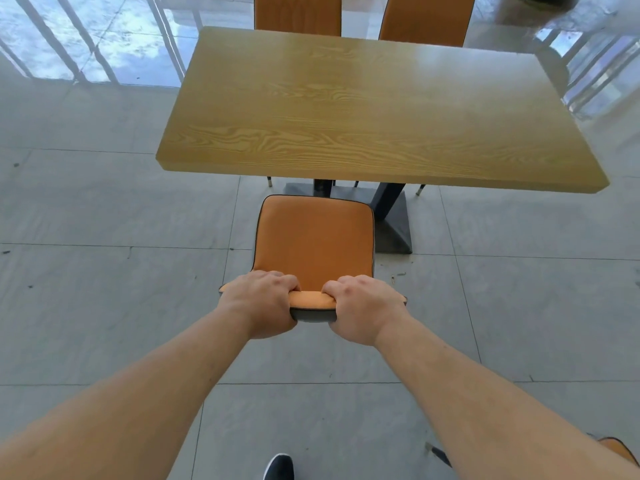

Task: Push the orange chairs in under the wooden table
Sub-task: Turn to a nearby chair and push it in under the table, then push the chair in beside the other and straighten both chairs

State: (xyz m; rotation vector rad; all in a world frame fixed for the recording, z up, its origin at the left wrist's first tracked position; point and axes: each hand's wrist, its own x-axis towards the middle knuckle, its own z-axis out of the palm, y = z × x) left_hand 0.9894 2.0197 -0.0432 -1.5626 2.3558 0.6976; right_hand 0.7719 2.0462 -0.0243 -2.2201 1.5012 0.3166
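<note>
Two hands on one chair. Room first: grey floor tiles (104, 202), large and matt, dark grout lines, a few specks of debris near the desk foot. Glossy floor farther off mirrors sky and pale railing bars (62, 39) at upper left and upper right.

Wooden desk (363, 109): rectangular, pale yellow grain, bare top, long axis running left to right across the view. Black pedestal base (394, 223) beneath it.

Far side: two orange chairs, far left chair (298, 13) and far right chair (427, 19), backs upright against the far desk edge.

Near side: near orange chair (313, 242), seat facing the desk, back toward the person, front-to-back axis at right angles to the desk's long axis. Seat front edge sits just short of the near desk edge, left of the pedestal; seat wholly out from under the top.

Left hand (263, 303) and right hand (363, 306): side by side on the backrest top, each grip wrapped closed over the padded edge, fingers curled to the seat side, a short strip of backrest showing between them. Forearms bare, extended.

Bottom edge: one dark shoe (278, 467). Bottom right corner: part of another orange chair (620, 450), mostly hidden by the right forearm.
</note>
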